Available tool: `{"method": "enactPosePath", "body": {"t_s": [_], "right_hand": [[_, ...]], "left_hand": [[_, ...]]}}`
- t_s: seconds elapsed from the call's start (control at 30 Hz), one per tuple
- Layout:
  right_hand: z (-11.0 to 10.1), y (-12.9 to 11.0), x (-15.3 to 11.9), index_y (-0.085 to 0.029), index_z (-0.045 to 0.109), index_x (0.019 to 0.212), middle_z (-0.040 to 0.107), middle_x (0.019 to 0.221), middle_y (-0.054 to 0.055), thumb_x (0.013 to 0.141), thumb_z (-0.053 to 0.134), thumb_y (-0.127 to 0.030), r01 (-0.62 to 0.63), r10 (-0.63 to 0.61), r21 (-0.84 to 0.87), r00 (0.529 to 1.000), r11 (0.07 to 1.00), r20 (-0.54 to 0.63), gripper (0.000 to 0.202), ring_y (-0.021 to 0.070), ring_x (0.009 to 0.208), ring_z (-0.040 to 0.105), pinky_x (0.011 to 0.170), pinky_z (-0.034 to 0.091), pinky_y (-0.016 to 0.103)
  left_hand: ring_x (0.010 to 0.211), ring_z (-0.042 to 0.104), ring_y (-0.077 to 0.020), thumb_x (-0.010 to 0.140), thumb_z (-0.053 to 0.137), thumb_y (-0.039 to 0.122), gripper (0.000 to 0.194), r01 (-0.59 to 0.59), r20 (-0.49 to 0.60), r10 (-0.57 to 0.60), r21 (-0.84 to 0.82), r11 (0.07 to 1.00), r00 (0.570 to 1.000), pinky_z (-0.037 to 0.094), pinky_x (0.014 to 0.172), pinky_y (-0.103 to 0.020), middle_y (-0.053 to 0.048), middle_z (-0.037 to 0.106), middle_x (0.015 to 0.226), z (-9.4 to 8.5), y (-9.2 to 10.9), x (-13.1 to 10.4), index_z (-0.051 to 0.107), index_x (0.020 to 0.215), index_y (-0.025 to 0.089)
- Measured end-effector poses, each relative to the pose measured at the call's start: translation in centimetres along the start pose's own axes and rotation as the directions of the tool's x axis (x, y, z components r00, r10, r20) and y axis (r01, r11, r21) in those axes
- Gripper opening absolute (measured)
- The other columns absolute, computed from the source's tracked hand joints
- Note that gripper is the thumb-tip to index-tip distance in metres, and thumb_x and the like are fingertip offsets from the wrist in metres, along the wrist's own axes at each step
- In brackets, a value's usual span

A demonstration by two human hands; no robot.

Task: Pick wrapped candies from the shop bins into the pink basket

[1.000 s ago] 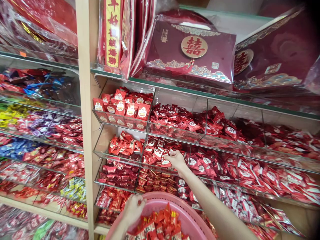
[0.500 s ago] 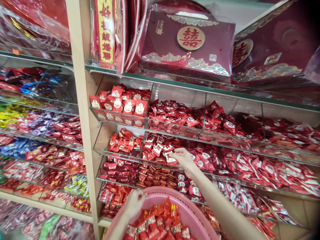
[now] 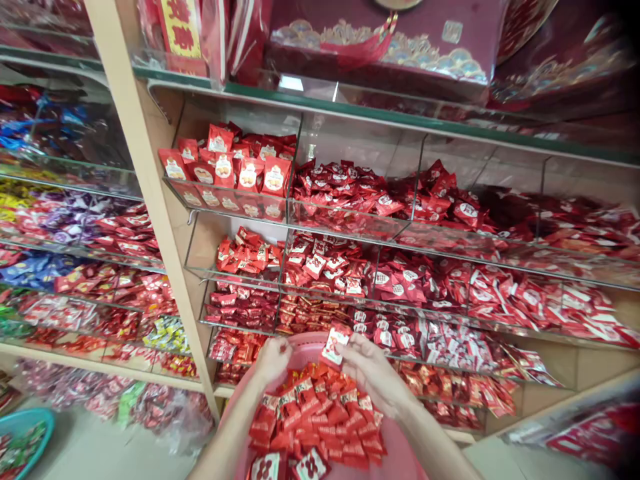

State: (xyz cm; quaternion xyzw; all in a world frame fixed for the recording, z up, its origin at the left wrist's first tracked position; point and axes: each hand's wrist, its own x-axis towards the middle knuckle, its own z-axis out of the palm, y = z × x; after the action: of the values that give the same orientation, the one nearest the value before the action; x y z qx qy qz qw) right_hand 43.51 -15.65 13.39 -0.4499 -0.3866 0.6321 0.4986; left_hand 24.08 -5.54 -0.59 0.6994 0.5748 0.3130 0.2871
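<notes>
My left hand [image 3: 273, 361] is closed on the far-left rim of a pink plastic basket [image 3: 306, 341]. My right hand [image 3: 367, 367] pinches a red and white candy packet [image 3: 334, 345] over the basket's far right side. Many red candy packets [image 3: 320, 420] lie inside the basket, and a couple with dark round pictures [image 3: 267, 465] show at its near end. Just beyond my hands, a shelf compartment holds red and white packets [image 3: 323, 257] that look like the one in my fingers.
Clear-fronted shelves [image 3: 345, 230] run across in front, divided into compartments of wrapped sweets. A wooden post [image 3: 150, 200] stands left of them. Large dark red gift bags [image 3: 425, 40] sit on the glass shelf above. A blue-green basin [image 3: 47, 427] rests on the floor at lower left.
My right hand has come down from the shelf compartment to the basket, bringing a packet with it. My left hand still holds the rim. The view has tilted downward, showing more of the basket.
</notes>
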Motion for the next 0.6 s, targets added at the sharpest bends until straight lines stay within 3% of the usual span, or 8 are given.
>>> {"method": "enactPosePath", "body": {"t_s": [0.17,0.37,0.43,0.53,0.6], "right_hand": [[0.3,5.1,-2.5,-0.018,0.051,0.070,0.057,0.072,-0.005,0.060,0.073,-0.040,-0.218,0.217,-0.189,0.976,0.958,-0.026,0.033,0.0082,0.066,0.055,0.058,0.045,0.018],[-0.5,8.0,-3.8,-0.016,0.054,0.068,0.056,0.063,-0.004,0.054,0.075,-0.038,-0.350,0.410,-0.405,0.910,0.845,0.069,0.034,0.0087,0.056,0.052,0.049,0.045,0.020],[-0.7,8.8,-4.5,-0.016,0.054,0.070,0.060,0.067,-0.002,0.054,0.076,-0.036,-0.440,0.477,-0.362,0.879,0.822,0.014,0.033,0.0103,0.059,0.057,0.054,0.048,0.023],[-0.8,9.9,-5.7,-0.018,0.049,0.070,0.063,0.071,-0.001,0.055,0.077,-0.032,-0.588,0.586,-0.111,0.809,0.801,-0.057,0.034,0.0106,0.061,0.061,0.065,0.052,0.027],[-0.7,10.6,-6.4,-0.020,0.046,0.071,0.065,0.072,-0.001,0.055,0.078,-0.029,-0.613,0.614,0.040,0.786,0.789,-0.077,0.036,0.0117,0.063,0.063,0.069,0.053,0.028]], "left_hand": [[0.057,0.045,-0.0102,0.080,0.045,0.036,0.032,0.018,0.024,-0.017,-0.057,0.998,1.000,0.030,0.057,-0.020,0.001,0.052,0.055,-0.2,0.3,-0.1,0.054,0.057,0.015],[0.055,0.044,-0.0092,0.079,0.047,0.034,0.030,0.037,0.045,-0.033,-0.079,0.996,0.998,0.029,0.057,-0.020,0.002,0.050,0.054,-0.4,0.4,-0.3,0.054,0.058,0.014],[0.055,0.044,-0.0092,0.078,0.048,0.034,0.029,0.031,0.050,-0.027,-0.092,0.995,0.998,0.029,0.057,-0.020,0.003,0.050,0.054,-0.4,0.3,-0.2,0.054,0.058,0.014],[0.055,0.043,-0.0089,0.078,0.048,0.035,0.030,0.020,0.055,-0.014,-0.107,0.994,0.998,0.029,0.056,-0.020,0.003,0.049,0.053,-0.3,0.1,-0.1,0.054,0.057,0.014],[0.054,0.043,-0.0088,0.078,0.048,0.035,0.030,0.015,0.055,-0.009,-0.106,0.994,0.998,0.029,0.056,-0.020,0.003,0.048,0.052,-0.2,0.1,-0.1,0.053,0.057,0.014]]}}
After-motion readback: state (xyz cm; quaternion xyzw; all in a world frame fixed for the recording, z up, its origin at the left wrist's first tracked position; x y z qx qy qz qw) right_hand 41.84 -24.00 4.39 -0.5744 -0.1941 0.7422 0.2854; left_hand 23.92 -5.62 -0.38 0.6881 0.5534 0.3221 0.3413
